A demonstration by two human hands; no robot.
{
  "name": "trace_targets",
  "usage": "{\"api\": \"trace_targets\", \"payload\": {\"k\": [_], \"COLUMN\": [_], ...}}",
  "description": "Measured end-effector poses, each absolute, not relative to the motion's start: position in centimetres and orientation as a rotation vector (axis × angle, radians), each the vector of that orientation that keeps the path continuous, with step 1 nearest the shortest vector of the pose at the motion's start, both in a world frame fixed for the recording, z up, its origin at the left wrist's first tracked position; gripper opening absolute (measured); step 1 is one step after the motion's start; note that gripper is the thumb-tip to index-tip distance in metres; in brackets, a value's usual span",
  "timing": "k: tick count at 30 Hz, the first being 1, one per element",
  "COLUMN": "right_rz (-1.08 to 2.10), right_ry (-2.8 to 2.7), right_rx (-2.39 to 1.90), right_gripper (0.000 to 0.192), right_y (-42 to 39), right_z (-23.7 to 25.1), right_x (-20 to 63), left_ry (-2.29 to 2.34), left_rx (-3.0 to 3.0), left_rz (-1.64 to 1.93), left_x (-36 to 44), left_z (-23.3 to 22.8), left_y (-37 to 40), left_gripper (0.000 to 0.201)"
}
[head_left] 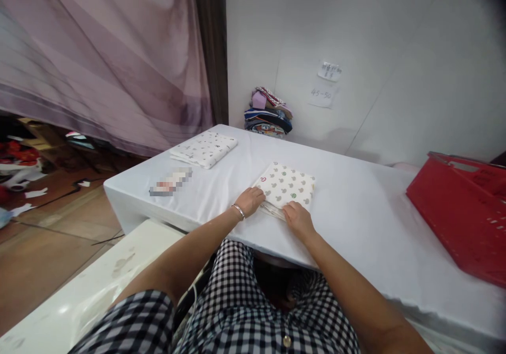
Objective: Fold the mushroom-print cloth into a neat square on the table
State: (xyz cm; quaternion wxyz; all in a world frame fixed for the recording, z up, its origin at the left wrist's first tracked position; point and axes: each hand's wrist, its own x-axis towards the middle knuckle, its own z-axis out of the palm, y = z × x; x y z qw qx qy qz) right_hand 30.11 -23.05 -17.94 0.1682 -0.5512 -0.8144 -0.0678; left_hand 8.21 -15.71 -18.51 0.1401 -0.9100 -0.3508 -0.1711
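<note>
A folded cream cloth (pixel 286 187) printed with small green and grey shapes lies on the white-covered table (pixel 356 211) in front of me. My left hand (pixel 250 201), with a bracelet at the wrist, grips the near left corner of this folded stack. My right hand (pixel 297 219) rests flat against its near edge, fingers on the layers. Both hands touch the cloth, which lies on the table.
A second folded patterned cloth (pixel 204 148) lies at the table's far left. A blurred flat item (pixel 171 182) sits near the left edge. A pile of colourful clothes (pixel 269 113) stands against the wall. A red plastic basket (pixel 462 211) sits at right.
</note>
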Motion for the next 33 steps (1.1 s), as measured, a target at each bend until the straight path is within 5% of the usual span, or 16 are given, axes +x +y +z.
{"api": "trace_targets", "payload": {"k": [20, 33], "right_rz": [-0.220, 0.026], "right_ry": [-2.472, -2.289], "right_rx": [-1.564, -1.569], "right_gripper": [0.027, 0.025], "right_y": [-23.1, -22.5], "right_z": [-16.8, -17.1], "right_x": [30.1, 30.7], "left_ry": [-0.889, -0.824], "left_rx": [-2.688, -2.733], "left_rz": [-0.392, -0.234], "left_x": [8.5, 9.7], "left_z": [-17.7, -16.8], "left_y": [-15.8, -16.0], "left_gripper": [0.020, 0.026]}}
